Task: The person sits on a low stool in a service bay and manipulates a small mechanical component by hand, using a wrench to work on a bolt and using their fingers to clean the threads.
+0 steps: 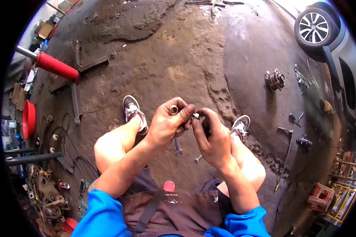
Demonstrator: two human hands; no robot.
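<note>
Both hands meet in front of me above the floor, between my knees. My left hand (165,125) is closed round a round-ended metal piece (173,110), which looks like a socket end. Below its fingers shows an open-ended wrench (178,147); whether it joins that piece or lies on the floor, I cannot tell. In the fingertips of my right hand (213,137) is a small metal part (195,116) with a pale top. The left thumb points at this part, nearly touching it. A second wrench (198,158) is partly hidden behind my right hand.
An alternator (275,80) stands on the dirty floor at right, near scattered tools (304,77) and a car wheel (313,28). A long bar (286,158) lies nearer. At left are a red cylinder on a metal stand (57,66), cables (77,158) and piled parts (47,193).
</note>
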